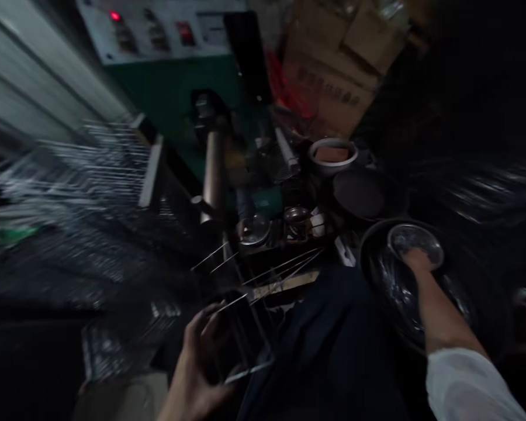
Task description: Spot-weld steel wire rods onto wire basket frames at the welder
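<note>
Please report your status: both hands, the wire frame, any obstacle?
Left hand holding wire frame. Right hand in round bowl, fingers unclear. Large dark basin beneath bowl; blur hides possible obstacles.

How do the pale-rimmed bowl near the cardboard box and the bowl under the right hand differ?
The pale-rimmed bowl has a thick, light rim; the bowl under the right hand has a thinner, greyer one. The first holds a brownish-orange block; the second has the hand dipping in, its contents too blurred to name. The first sits outside the large dark basin, the second within its outline. Both are round and open-topped.
</note>
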Tool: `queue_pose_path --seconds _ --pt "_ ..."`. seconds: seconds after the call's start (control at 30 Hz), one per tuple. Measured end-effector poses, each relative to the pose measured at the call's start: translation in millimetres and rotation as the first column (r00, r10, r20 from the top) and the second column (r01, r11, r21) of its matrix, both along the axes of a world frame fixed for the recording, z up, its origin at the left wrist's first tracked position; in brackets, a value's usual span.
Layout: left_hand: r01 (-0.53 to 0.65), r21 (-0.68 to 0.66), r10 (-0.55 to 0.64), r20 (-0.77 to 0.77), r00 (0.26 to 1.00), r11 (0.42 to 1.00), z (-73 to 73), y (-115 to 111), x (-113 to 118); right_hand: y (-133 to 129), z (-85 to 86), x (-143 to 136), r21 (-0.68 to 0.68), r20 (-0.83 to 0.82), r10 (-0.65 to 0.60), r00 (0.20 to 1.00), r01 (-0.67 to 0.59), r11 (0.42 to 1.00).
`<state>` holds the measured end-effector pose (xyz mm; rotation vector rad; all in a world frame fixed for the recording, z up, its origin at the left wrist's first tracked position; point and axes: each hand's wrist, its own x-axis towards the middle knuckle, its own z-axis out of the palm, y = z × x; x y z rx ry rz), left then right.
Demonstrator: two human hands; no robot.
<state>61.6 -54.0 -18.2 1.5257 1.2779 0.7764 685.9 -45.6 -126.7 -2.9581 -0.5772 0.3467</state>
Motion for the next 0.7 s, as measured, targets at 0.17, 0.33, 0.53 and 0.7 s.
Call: queue_pose_path --seconds 0.17,0.33,0.53,0.7 --pt "0.026 0.034 -0.025 -0.033 0.999 0.999 -4.7 28.3 14.1 1.8 -8.7 25.3 0.004 -0.092 -0.048 0.995 0.049 0.999" --pt "0.013 0.022 -0.013 -0.005 1.0 1.0 -11.6 34.1 6.5 -0.4 0.7 39.4 0.061 -0.03 -0.133 0.991 0.135 0.989" --pt "-0.009 -0.045 0.013 0.105 0.994 0.999 -22.4 37.9 -12.6 47.1 50.7 -11.7 0.354 0.085 0.172 0.981 -0.191 0.915" --pt "0.006 -0.046 0.001 0.134 0.991 0.999 -22.3 43.5 -19.5 89.5 120.9 -171.0 0.749 0.072 0.799 0.598 -0.561 0.352"
